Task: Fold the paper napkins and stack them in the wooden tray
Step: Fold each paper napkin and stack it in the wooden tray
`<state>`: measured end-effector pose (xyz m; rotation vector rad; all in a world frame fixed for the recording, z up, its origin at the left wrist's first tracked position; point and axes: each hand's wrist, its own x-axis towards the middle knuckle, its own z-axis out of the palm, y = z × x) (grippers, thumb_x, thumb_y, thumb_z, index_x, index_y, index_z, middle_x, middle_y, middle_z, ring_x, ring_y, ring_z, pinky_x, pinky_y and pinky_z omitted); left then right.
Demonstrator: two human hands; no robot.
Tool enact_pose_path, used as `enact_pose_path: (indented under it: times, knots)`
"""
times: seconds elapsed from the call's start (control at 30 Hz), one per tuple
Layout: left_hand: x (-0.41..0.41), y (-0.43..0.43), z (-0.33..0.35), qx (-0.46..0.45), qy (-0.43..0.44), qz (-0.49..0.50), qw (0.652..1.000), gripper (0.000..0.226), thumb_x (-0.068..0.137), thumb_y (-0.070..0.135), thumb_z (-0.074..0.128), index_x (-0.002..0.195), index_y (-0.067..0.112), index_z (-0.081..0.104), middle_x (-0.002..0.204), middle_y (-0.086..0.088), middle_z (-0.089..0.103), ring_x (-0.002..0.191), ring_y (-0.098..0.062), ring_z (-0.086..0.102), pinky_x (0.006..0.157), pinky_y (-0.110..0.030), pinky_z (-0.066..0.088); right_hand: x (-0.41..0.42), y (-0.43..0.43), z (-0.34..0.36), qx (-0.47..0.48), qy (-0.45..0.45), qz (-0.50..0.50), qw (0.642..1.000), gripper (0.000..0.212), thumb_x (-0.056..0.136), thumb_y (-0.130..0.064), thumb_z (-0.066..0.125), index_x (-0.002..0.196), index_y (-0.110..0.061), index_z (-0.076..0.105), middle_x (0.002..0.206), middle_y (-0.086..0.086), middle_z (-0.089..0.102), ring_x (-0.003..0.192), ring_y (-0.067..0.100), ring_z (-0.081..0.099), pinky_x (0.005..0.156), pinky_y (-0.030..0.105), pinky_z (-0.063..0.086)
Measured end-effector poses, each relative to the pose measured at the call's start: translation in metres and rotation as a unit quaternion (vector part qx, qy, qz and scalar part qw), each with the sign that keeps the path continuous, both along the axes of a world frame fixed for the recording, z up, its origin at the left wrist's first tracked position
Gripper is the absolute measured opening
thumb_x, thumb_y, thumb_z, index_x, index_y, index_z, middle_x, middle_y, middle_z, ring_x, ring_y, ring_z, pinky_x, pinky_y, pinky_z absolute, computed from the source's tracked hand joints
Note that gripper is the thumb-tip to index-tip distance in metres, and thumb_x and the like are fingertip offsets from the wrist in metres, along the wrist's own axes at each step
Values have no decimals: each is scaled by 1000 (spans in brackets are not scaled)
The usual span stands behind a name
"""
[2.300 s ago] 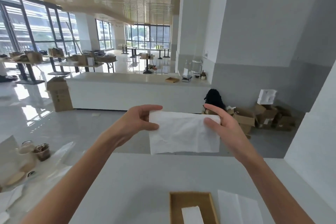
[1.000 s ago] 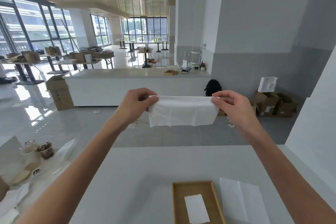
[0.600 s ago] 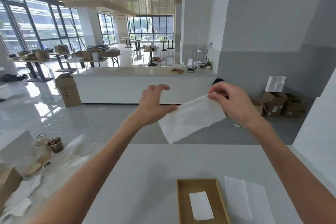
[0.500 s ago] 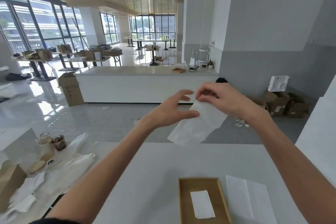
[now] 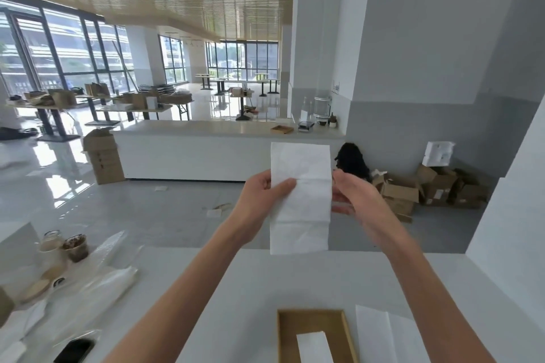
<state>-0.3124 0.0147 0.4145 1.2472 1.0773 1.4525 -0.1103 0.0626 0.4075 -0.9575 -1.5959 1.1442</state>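
The left hand (image 5: 259,197) and right hand (image 5: 354,200) pinch a long folded paper napkin (image 5: 306,215) upright between them, one on each side edge. Below the hands, the wooden tray (image 5: 309,322) holds one folded napkin (image 5: 314,348); flat napkins (image 5: 380,336) lie just right of it.

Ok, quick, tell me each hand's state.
Left hand: pinches the paper napkin at its left edge, thumb in front.
Right hand: holds the same napkin at its right edge.
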Motion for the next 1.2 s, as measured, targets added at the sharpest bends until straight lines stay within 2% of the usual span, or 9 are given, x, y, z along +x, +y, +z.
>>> enact_pose_path:
  times: [0.2,0.4,0.57,0.67,0.73,0.87,0.97,1.1,1.2]
  knots:
    - [-8,-4,4,9,25,-12,1000,25,95,15,67,119,7,69,111,-11,77,105,-31,73,92,-44,59,-15,-11,3,13,42,13,999,21,91,-22,69,110,-12,71,106,5,77,101,25,72,89,41,58]
    - [-26,-8,4,20,5,-45,999,22,98,8,60,117,5,69,112,-16,76,105,-33,72,94,-40,58,-16,-11,7,-10,107,35,994,22,95,-15,62,116,-13,68,112,6,74,100,25,72,77,33,58]
    - [-30,-12,4,29,-32,-53,998,22,100,3,54,104,9,74,105,-15,73,97,-27,67,87,-33,59,-22,-15,9,10,114,25,993,32,95,4,49,96,-19,70,90,-10,72,73,6,62,54,18,45]
    - [-28,-12,1,29,-52,-45,997,16,100,4,55,102,9,70,102,-20,69,94,-33,58,79,-31,58,-24,-16,9,24,125,25,992,29,97,-1,50,95,-20,71,96,-4,71,76,9,62,56,21,45]
    - [-28,-10,-2,19,-83,-45,995,17,99,7,56,115,7,64,112,-21,70,95,-33,52,78,-33,58,-24,-17,10,23,131,24,991,28,98,-2,50,95,-21,71,100,-1,71,80,11,63,58,23,47]
    - [-25,-11,-6,-53,-155,-90,982,33,104,28,48,129,7,56,119,-18,68,97,-34,69,83,-40,61,-23,-15,10,17,129,12,991,25,98,-4,51,98,-19,71,106,3,71,84,14,66,61,26,52]
    - [-23,-16,-14,-73,-92,-134,984,44,105,40,42,133,10,58,123,-14,71,110,-33,70,96,-46,56,-20,-13,9,16,111,2,994,23,98,-5,51,102,-16,70,108,5,72,86,16,66,61,25,53]
    - [-21,-16,-25,-49,-33,-121,991,37,96,9,63,132,6,55,119,-19,73,109,-37,70,92,-41,59,-20,-12,4,-3,108,-3,994,24,101,-12,50,109,-18,72,100,3,72,86,20,65,64,31,53]
    - [-21,-14,-27,-38,-21,-78,996,34,93,0,64,126,2,59,114,-21,74,104,-35,72,88,-38,60,-17,-6,-1,-63,105,30,992,39,102,-46,42,122,-25,68,116,3,72,106,24,68,90,42,53]
